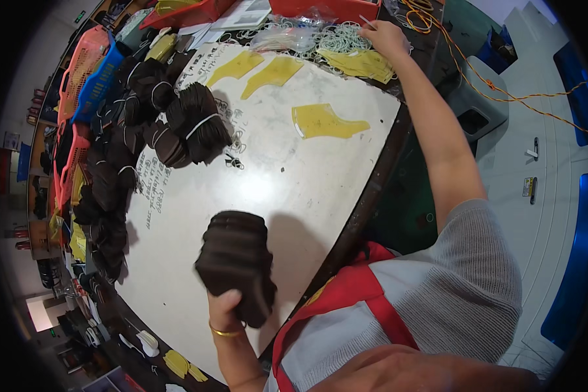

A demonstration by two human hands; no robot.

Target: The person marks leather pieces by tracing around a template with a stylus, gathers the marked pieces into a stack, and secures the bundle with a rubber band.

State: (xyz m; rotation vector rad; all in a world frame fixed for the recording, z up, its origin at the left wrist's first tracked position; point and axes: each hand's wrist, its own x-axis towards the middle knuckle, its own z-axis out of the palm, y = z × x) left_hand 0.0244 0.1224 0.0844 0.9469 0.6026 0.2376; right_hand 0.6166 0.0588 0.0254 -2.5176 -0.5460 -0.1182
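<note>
Three yellow cut-outs [323,121] lie singly on the white counter [274,189]. The left hand [225,310] grips one thick, dark brown stack [237,261]. The right hand [385,36] reaches among far rubber bands [336,39], grip unclear.

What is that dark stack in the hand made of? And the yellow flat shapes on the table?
The dark stack in the left hand looks like soft, matte fabric or felt pieces, layered with fuzzy edges. The yellow shapes look like thin, glossy plastic or rubbery sheet, slightly see-through; which one is unclear.

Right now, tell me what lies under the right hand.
The right hand rests on a heap of pale rubber bands, beside yellow cutouts. The hand covers whatever it may be pinching.
</note>
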